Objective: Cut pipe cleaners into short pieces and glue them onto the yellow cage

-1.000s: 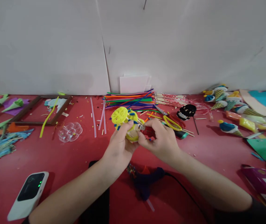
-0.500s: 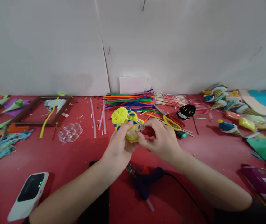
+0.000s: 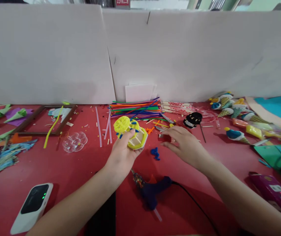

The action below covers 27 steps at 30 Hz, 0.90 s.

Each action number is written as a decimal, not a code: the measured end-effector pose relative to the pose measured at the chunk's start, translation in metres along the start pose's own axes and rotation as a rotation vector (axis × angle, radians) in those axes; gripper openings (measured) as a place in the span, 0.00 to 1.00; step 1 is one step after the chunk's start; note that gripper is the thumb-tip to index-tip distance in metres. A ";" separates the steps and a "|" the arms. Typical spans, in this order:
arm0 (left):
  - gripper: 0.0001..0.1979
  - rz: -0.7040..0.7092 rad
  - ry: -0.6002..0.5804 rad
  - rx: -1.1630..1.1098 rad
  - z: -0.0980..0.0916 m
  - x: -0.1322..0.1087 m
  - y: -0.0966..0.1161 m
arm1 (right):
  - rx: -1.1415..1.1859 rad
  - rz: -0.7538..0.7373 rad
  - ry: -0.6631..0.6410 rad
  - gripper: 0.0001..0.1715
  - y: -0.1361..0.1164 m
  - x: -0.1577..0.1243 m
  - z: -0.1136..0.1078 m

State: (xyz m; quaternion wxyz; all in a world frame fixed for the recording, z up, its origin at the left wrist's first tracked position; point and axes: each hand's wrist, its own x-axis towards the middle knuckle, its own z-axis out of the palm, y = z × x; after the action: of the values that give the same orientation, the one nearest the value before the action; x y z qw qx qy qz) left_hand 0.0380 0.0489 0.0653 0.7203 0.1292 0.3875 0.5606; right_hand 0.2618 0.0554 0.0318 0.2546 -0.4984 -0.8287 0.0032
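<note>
A yellow and blue craft piece, with a round yellow wheel shape at its upper left and thin pale sticks between its parts, is held in my left hand. My right hand hovers to the right with thumb and fingers apart, beside a small dark red, shiny object. Whether the fingertips touch that object I cannot tell. Between the hands lies a small twisted blue piece. Below them a dark blue glue gun rests on the red table.
Pipe cleaners lie by the white board. Left are a brown frame, a clear flower-shaped tray and a white device. Right are a black piece, small cone figures and a purple box.
My right hand has moved right, away from the craft piece, and its fingers have parted. The small metallic thing at its fingertips no longer shows there. The view has tilted up slightly.
</note>
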 end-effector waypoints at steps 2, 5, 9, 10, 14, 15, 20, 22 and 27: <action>0.13 0.019 0.024 0.036 -0.008 -0.003 0.000 | -0.074 0.063 -0.081 0.07 0.010 -0.020 0.013; 0.19 0.117 0.027 0.125 -0.023 -0.009 -0.002 | -0.113 0.091 -0.126 0.06 0.024 -0.047 0.029; 0.27 0.228 -0.003 0.286 -0.046 -0.007 -0.007 | -0.121 0.061 -0.180 0.07 0.033 -0.063 0.031; 0.28 0.245 -0.003 0.324 -0.052 -0.004 -0.008 | -0.114 0.048 -0.186 0.08 0.032 -0.062 0.028; 0.28 0.348 0.006 0.390 -0.070 0.009 -0.016 | -0.056 0.000 -0.140 0.11 0.004 -0.039 0.011; 0.28 0.350 0.003 0.393 -0.073 0.013 -0.019 | -0.033 -0.015 -0.117 0.12 -0.008 -0.031 0.007; 0.30 0.412 -0.011 0.383 -0.086 0.020 -0.033 | 0.262 -0.193 0.111 0.08 -0.061 0.003 0.005; 0.30 0.428 -0.044 0.372 -0.090 0.019 -0.037 | 0.344 -0.255 0.100 0.06 -0.073 0.008 0.011; 0.30 0.433 -0.142 0.340 -0.097 0.013 -0.039 | 0.380 -0.253 0.105 0.05 -0.087 0.006 0.022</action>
State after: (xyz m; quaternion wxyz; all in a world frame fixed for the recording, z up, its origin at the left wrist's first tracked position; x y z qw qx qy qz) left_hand -0.0019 0.0230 -0.0288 0.5772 0.3670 0.3880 0.6177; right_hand 0.1788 0.0221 0.0378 0.3850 -0.3329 -0.8548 0.1014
